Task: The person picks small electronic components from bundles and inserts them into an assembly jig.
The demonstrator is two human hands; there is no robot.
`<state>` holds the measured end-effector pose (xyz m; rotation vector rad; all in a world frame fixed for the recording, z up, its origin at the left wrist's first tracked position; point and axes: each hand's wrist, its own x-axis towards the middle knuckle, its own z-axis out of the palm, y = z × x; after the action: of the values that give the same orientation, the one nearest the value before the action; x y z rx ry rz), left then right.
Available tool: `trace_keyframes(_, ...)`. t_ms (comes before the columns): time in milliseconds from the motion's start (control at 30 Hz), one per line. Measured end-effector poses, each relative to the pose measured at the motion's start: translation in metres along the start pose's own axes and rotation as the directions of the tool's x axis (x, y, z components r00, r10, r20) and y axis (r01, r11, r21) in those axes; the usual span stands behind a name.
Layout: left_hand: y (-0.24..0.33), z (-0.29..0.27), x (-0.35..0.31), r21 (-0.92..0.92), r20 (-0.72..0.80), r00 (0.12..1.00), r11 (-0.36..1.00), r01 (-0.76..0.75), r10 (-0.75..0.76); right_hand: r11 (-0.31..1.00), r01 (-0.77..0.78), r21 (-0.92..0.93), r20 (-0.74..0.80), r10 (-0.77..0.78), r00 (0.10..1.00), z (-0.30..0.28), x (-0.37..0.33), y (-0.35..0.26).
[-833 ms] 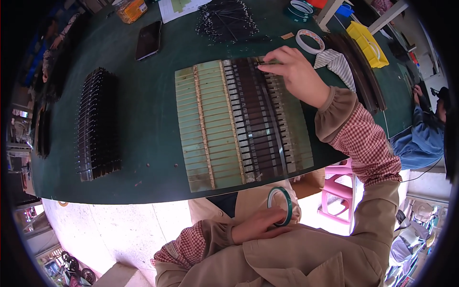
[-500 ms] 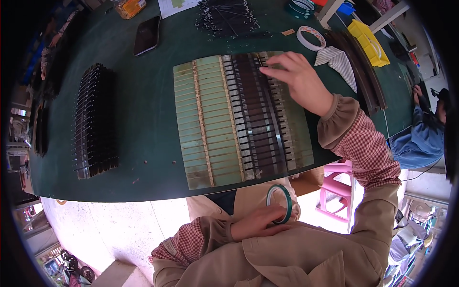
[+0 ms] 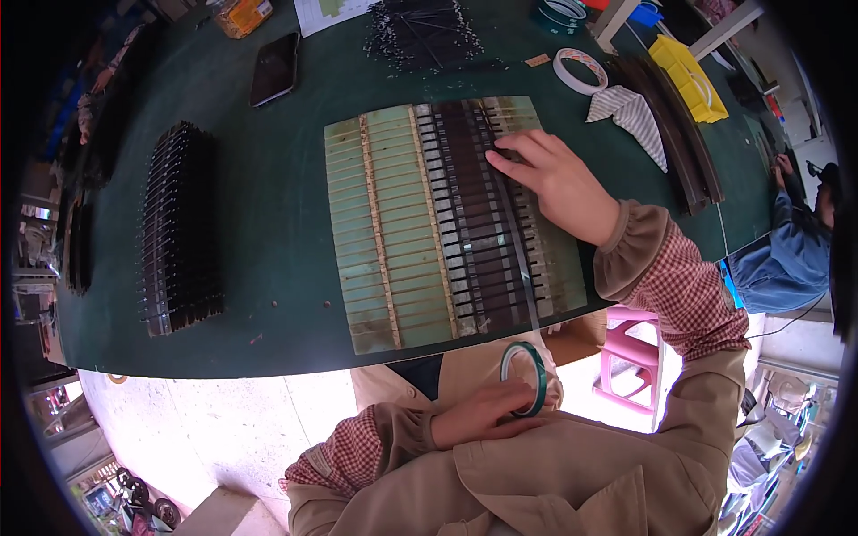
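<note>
On the table's near part lies a pale green slotted board [image 3: 353,232] with two light ridges. Dark thin strips [image 3: 478,201] rest crosswise in the slots of its right half, lined up side by side. A narrow, shiny length of tape [image 3: 523,259] runs lengthwise over them and past the board's near edge toward a green tape roll [image 3: 540,379]. My left hand [image 3: 483,415] holds that roll close to my body, below the table edge. My right hand [image 3: 563,183] has its fingers extended, tips on the tape near the board's upper right; the undersides of the fingers are hidden.
A stack of dark strips [image 3: 179,228] stands at left. Farther back are a phone [image 3: 274,69], a heap of black strips [image 3: 420,36] and a white tape roll [image 3: 581,71]. Striped cloth [image 3: 630,116], long brown bars [image 3: 675,143] and a yellow bin [image 3: 688,80] lie right.
My right hand has slid a little toward me along the tape, its fingers lower on the strips. My left hand and the tape roll have barely moved.
</note>
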<state>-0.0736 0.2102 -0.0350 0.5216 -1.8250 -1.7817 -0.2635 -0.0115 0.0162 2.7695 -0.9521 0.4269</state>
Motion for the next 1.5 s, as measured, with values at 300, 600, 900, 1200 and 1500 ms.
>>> trace_keyframes(300,-0.001,-0.001,0.005,0.036,-0.07,0.993,0.995,-0.097,0.1,1.0,-0.005,-0.005,0.053,0.005,0.999,-0.011,-0.007,-0.001)
trace_keyframes(600,0.004,0.0,0.009,0.011,-0.106,0.988,0.993,-0.115,0.116,0.98,-0.065,0.189,0.072,0.053,0.996,-0.009,-0.018,-0.012)
trace_keyframes(900,0.0,0.0,0.004,0.05,-0.035,0.999,0.998,-0.026,0.028,0.999,-0.021,-0.038,0.021,0.021,1.0,-0.009,-0.024,-0.029)
trace_keyframes(1200,0.0,0.003,0.006,0.024,-0.09,0.993,0.997,-0.077,0.079,0.908,-0.149,0.392,-0.004,0.164,0.987,-0.014,-0.011,-0.004)
trace_keyframes(1500,0.001,0.0,0.007,0.044,-0.094,0.99,0.994,-0.1,0.104,0.957,-0.073,0.28,-0.027,0.083,0.996,-0.012,-0.007,-0.005)
